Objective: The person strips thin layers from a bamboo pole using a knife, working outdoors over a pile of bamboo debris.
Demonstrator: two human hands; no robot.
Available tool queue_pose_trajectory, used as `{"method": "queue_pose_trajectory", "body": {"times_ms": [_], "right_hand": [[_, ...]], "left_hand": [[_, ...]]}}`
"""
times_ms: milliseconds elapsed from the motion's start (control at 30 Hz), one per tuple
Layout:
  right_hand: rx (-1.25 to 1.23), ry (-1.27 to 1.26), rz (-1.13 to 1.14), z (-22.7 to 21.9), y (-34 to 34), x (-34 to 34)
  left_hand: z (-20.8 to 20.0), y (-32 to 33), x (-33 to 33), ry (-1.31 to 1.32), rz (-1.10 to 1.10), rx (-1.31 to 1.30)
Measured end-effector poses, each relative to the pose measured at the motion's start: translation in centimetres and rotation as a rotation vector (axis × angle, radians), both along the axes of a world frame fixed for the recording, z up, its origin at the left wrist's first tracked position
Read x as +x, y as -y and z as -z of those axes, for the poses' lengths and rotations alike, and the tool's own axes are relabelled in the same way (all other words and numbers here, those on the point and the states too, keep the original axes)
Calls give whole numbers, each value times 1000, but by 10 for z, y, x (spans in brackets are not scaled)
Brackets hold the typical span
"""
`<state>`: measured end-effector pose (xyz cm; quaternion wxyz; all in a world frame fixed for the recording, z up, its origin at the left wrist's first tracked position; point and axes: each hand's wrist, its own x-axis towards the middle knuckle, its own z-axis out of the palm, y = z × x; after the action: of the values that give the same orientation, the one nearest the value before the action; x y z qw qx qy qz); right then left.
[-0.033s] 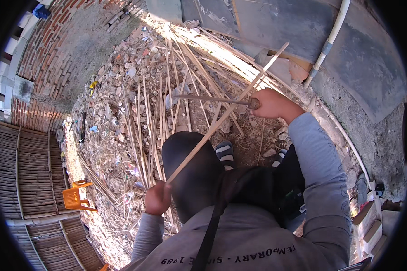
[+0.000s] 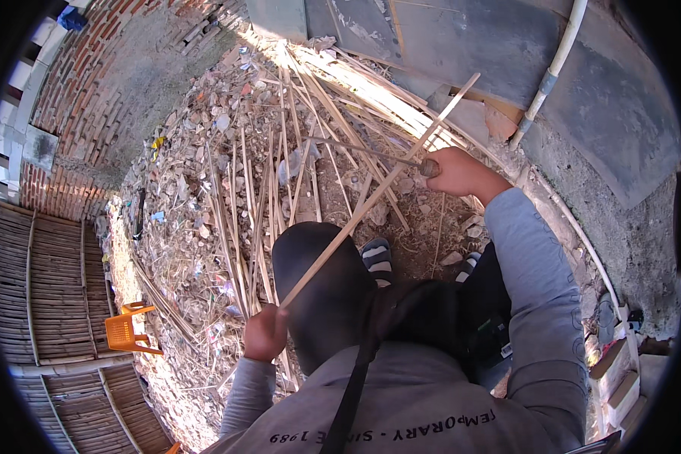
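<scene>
My left hand [image 2: 265, 334] is closed round the near end of a long pale bamboo strip [image 2: 339, 236]. The strip runs up to the right, across my dark-covered knee [image 2: 310, 261], and its far end sticks out beyond my right hand. In my right hand [image 2: 461, 175], closed fingers grip the handle of a long, thin-bladed knife [image 2: 371, 153]. Its blade points left and slightly away, crossing the strip close to the handle. Whether the edge touches the strip I cannot tell.
Many loose bamboo strips [image 2: 259, 219] lie over rubble and litter ahead and to the left. An orange plastic chair [image 2: 129, 331] stands at left near slatted bamboo panels [image 2: 49, 280]. Grey sheets [image 2: 477, 45] and a pipe [image 2: 548, 76] border the far right.
The knife blade has tilted, its tip swinging away from me and a little right. My right hand has shifted slightly right; my left hand keeps its hold on the strip.
</scene>
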<state>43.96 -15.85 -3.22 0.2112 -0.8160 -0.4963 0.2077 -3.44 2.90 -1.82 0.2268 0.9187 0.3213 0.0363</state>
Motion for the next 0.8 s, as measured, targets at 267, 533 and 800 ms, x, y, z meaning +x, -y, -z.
{"method": "queue_pose_trajectory", "body": {"times_ms": [267, 533, 800], "right_hand": [[7, 52, -152, -17, -16, -37], [169, -13, 167, 32, 1, 10], [10, -88, -98, 3, -9, -13]], "left_hand": [[-10, -7, 0, -36, -5, -124], [-8, -4, 6, -16, -22, -80], [1, -3, 2, 33, -36, -127]]}}
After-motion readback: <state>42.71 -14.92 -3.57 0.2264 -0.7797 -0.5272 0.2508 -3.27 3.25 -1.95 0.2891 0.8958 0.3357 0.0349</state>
